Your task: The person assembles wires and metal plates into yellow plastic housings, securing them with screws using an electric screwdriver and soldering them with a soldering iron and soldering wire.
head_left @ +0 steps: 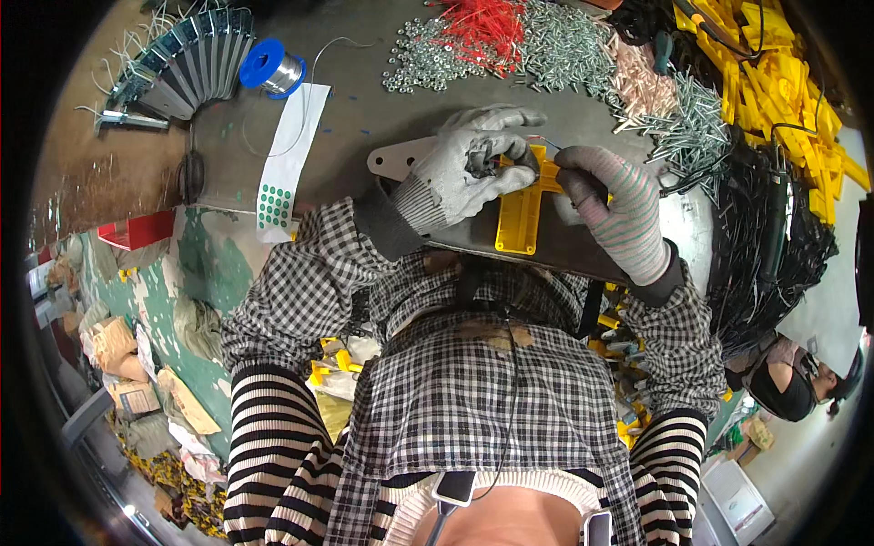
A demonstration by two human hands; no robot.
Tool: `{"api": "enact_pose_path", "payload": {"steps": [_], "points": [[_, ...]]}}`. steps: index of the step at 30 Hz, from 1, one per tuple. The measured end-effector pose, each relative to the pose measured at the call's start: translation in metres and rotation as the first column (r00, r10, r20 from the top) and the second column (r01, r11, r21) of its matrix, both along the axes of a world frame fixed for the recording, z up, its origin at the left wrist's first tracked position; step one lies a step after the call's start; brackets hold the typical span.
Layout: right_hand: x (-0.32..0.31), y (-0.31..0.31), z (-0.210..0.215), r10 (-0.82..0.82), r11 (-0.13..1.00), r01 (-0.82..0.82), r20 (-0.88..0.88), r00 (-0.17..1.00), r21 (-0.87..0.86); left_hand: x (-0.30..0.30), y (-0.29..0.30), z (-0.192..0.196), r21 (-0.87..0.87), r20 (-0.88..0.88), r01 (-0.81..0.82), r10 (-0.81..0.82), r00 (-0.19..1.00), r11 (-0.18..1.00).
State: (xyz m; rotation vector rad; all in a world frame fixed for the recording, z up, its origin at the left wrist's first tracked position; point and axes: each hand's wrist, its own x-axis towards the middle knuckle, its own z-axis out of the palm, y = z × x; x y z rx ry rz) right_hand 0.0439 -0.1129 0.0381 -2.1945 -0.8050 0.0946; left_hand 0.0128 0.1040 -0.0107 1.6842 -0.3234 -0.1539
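Bench [228, 150]: a dark, worn surface, its near edge running just in front of the person's checked apron [510, 400]; green, peeling floor [235, 264] shows at the left.
Yellow housing [517, 223]: over the bench near that edge, between the hands; its long axis runs roughly away from the body, with a side piece reaching rightward at the far end. Whether it rests on the bench cannot be told.
Left hand [466, 173]: grey-gloved, to the left of the housing and the nearer, overlapping its far end; thumb and fingers close together in a pinch, what lies between them too small to tell.
Right hand [619, 196]: in a striped glove, at the right; fingers curled toward the thumb beside the side piece, their contact with it unclear.
Obstruction: the left fingers hide part of the far end; a pale metal plate [398, 159] with holes lies beyond the left cuff.
Far side: nuts [421, 59], red pieces [482, 32] and screws [569, 50] in heaps.
Left side: a blue wire spool [264, 68] beside a white strip [296, 136].
Right side: black cables [742, 264] and piled yellow parts [792, 100].
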Motion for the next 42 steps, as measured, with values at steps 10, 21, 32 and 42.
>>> {"api": "enact_pose_path", "payload": {"steps": [10,21,32,42], "points": [[-0.001,0.005,-0.017,0.07,0.994,-0.069,-0.018,0.997,0.082,0.004,0.004,-0.009,-0.353,-0.183,0.108,-0.182,0.966,0.93],[-0.006,0.012,-0.022,0.077,0.993,-0.085,0.098,0.992,0.081,0.008,0.016,-0.009,-0.042,-0.052,0.159,-0.161,0.986,0.986],[0.013,0.018,0.005,-0.008,1.0,0.009,-0.559,0.829,-0.001,-0.004,-0.016,0.018,0.539,0.636,-0.399,-0.048,0.77,0.742],[-0.001,0.007,-0.006,0.14,0.943,-0.011,0.365,0.921,-0.333,0.002,-0.02,0.006,0.243,0.181,-0.165,0.122,0.976,0.956]]}}
